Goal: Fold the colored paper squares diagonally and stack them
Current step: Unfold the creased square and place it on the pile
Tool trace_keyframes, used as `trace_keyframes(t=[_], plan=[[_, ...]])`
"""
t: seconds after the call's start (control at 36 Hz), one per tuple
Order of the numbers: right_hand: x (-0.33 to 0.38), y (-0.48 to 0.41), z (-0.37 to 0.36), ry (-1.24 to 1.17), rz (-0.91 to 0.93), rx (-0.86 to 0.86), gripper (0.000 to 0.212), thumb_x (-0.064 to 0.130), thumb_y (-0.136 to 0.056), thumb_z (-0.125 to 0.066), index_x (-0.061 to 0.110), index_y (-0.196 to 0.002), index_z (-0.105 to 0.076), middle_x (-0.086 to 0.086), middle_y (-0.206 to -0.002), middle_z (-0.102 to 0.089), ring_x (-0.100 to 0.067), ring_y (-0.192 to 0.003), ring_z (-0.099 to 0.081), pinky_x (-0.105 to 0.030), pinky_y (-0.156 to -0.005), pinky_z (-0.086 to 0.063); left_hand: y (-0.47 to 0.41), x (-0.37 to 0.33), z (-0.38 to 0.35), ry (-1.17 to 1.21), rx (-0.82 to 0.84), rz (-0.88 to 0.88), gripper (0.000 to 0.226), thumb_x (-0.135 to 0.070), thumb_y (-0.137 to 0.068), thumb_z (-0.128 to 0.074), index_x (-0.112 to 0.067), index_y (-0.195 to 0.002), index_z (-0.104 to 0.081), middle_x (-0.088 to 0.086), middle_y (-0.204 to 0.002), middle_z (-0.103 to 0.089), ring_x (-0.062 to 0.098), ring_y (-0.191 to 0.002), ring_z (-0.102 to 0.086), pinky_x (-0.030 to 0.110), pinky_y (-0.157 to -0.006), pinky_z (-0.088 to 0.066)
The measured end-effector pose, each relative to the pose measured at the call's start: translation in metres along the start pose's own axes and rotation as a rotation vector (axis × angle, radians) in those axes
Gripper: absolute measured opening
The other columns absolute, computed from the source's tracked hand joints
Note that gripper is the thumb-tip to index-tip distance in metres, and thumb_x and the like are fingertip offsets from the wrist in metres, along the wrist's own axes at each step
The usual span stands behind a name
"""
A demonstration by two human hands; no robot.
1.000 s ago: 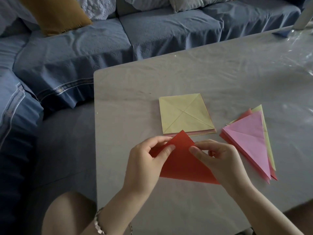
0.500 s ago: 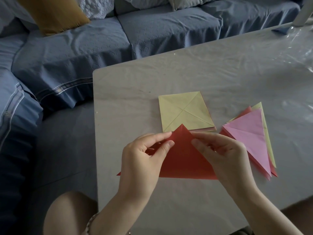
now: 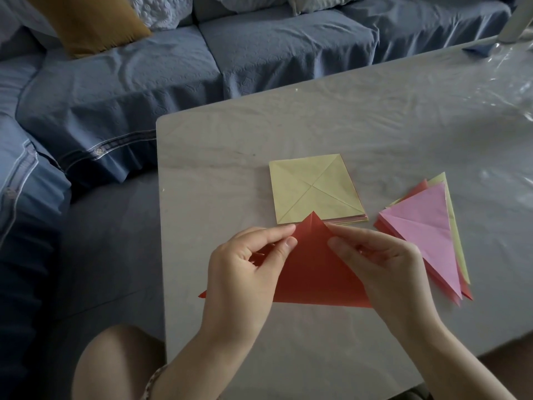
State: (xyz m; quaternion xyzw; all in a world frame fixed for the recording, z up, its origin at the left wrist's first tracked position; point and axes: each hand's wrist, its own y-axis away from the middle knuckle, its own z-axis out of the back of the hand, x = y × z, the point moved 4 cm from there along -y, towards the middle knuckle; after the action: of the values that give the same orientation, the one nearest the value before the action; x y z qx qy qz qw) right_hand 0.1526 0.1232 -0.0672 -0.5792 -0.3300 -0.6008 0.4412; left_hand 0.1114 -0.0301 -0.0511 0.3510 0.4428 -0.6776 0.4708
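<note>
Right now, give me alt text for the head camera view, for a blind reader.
A left hand and a right hand pinch the top of a red paper triangle over a table. Behind it lies a stack of paper squares, yellow on top; at right, a pile of folded triangles, pink on top.

Paper laid out on the table [image 3: 375,125]
The square stack [image 3: 314,189] sits toward the left edge, the folded pile [image 3: 424,232] just right of it, and the folded sheet [image 3: 317,272] in front of the stack, towards the near edge.
</note>
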Motion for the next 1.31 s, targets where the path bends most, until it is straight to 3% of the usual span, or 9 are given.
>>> trace_keyframes(t=[0.44,0.61,0.75,0.97,1.14,1.22,1.31], plan=[[-0.001,-0.002,0.001,-0.016,-0.005,0.025,0.023,0.029,-0.062,-0.065,0.046,-0.077,-0.071,0.009,-0.073,-0.071,-0.005,-0.065,-0.061,-0.017,-0.067,-0.049,0.0,0.001,0.0,-0.001,-0.013,-0.009,0.024,-0.016,-0.076,-0.072,-0.039,-0.08,-0.069,-0.018,-0.079,-0.07,-0.004,-0.07,-0.064,0.007,-0.063,-0.046],[-0.007,-0.005,0.002,0.053,0.002,0.06,0.025,0.023,-0.068,-0.07,0.043,-0.081,-0.071,0.011,-0.074,-0.071,-0.02,-0.072,-0.062,-0.015,-0.069,-0.047,-0.005,0.009,-0.003,-0.036,0.047,0.069,0.029,-0.01,-0.077,-0.072,-0.039,-0.077,-0.069,-0.027,-0.078,-0.068,-0.006,-0.07,-0.064,0.005,-0.063,-0.044],[-0.01,-0.007,0.0,0.126,0.017,0.119,0.036,0.009,-0.075,-0.071,0.044,-0.084,-0.07,0.017,-0.074,-0.07,-0.01,-0.068,-0.057,-0.014,-0.068,-0.045,-0.008,0.012,-0.005,-0.047,0.078,0.091,0.021,-0.012,-0.075,-0.074,-0.032,-0.083,-0.071,-0.029,-0.074,-0.065,-0.01,-0.073,-0.064,0.003,-0.066,-0.044],[-0.014,-0.012,-0.002,0.178,0.005,0.172,0.025,0.009,-0.075,-0.071,0.034,-0.078,-0.073,0.02,-0.072,-0.069,-0.005,-0.067,-0.055,-0.014,-0.068,-0.044,-0.013,0.016,-0.006,-0.045,0.095,0.093,0.019,-0.014,-0.072,-0.076,-0.031,-0.08,-0.071,-0.029,-0.067,-0.065,-0.007,-0.066,-0.064,0.002,-0.064,-0.042],[-0.015,-0.02,-0.003,0.342,0.041,0.273,0.028,0.014,-0.077,-0.071,0.041,-0.08,-0.071,0.023,-0.076,-0.069,0.001,-0.074,-0.057,-0.011,-0.072,-0.042,-0.017,0.029,-0.012,-0.027,0.188,0.198,0.022,-0.015,-0.074,-0.076,-0.03,-0.089,-0.072,-0.013,-0.069,-0.067,-0.006,-0.064,-0.061,0.006,-0.066,-0.044],[-0.015,-0.028,-0.006,0.459,0.061,0.408,0.025,0.016,-0.078,-0.071,0.041,-0.082,-0.07,0.027,-0.081,-0.067,0.005,-0.081,-0.06,-0.009,-0.075,-0.042,-0.017,0.038,-0.015,-0.029,0.291,0.273,0.029,-0.015,-0.076,-0.074,-0.032,-0.099,-0.069,-0.01,-0.067,-0.064,-0.004,-0.062,-0.06,0.007,-0.065,-0.043],[-0.012,-0.037,-0.01,0.571,0.092,0.566,0.022,0.015,-0.078,-0.072,0.036,-0.086,-0.074,0.029,-0.072,-0.064,0.006,-0.081,-0.058,-0.008,-0.073,-0.042,-0.015,0.042,-0.016,-0.045,0.368,0.31,0.019,-0.014,-0.076,-0.074,-0.027,-0.089,-0.072,-0.006,-0.07,-0.07,0.006,-0.066,-0.066,0.018,-0.067,-0.052]])
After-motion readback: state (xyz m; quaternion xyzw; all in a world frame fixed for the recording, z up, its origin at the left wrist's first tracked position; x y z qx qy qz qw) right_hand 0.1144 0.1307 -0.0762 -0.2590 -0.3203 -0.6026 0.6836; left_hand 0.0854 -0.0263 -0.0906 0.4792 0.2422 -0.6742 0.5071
